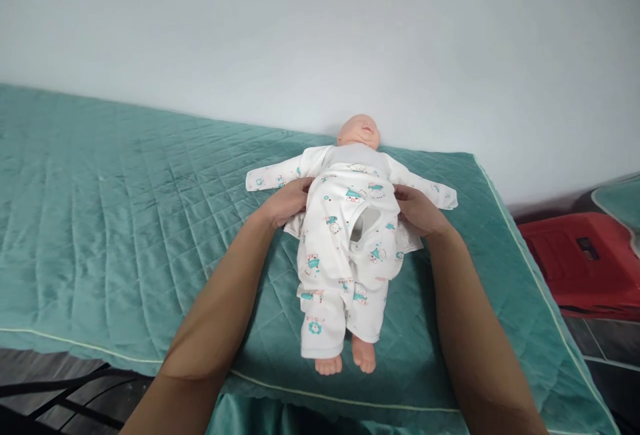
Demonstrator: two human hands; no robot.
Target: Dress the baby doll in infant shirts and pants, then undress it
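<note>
A baby doll [358,130] lies on its back on a teal quilted bed cover [125,222], head toward the wall, bare feet toward me. It wears white printed trousers [340,248] and a white printed top with sleeves spread out. My left hand [289,200] grips the trousers' waistband at the doll's left-of-frame side. My right hand [416,210] grips the waistband on the other side. Both hands have fingers curled into the cloth.
The bed's near edge runs below the doll's feet, its right edge slopes down at the right. A red object [575,262] sits on the floor right of the bed. A plain white wall [320,35] stands behind. Dark flooring shows at bottom left.
</note>
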